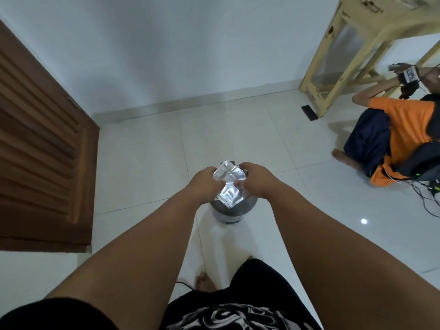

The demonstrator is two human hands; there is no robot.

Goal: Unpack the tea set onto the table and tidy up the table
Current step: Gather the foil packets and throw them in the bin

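Observation:
My left hand (204, 186) and my right hand (256, 181) are both closed on a crumpled bunch of silvery plastic packaging (227, 184), held between them at mid-frame. Directly beneath the packaging stands a small grey round bin (226, 214) on the white tiled floor; only its lower rim and side show below my hands. The inside of the bin is hidden by the packaging and my hands.
A brown louvered door (40, 139) fills the left side. A pale wooden table (352, 51) stands at the top right, with a black phone (309, 113) on the floor by its leg. A person in an orange shirt (404, 139) sits on the floor at right, with cables nearby.

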